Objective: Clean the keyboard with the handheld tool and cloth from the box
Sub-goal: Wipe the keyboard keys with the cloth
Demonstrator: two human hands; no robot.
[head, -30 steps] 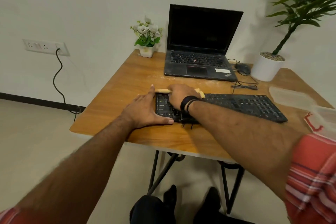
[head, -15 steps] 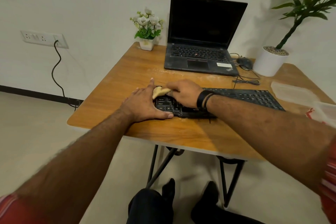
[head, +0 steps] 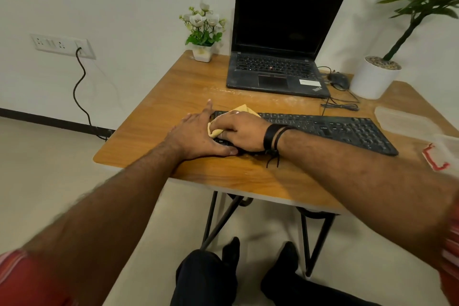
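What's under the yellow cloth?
The left end of the flat black keyboard. The right hand grips the crumpled yellow cloth there, so the keys beneath are hidden; only a Ctrl key peeks out.

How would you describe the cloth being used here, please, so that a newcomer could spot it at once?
Start at the wooden table and find the long black keyboard lying in front of the open black laptop. At the keyboard's left end, the right hand presses a small crumpled pale yellow cloth onto the keys. It is the only soft, yellow thing there.
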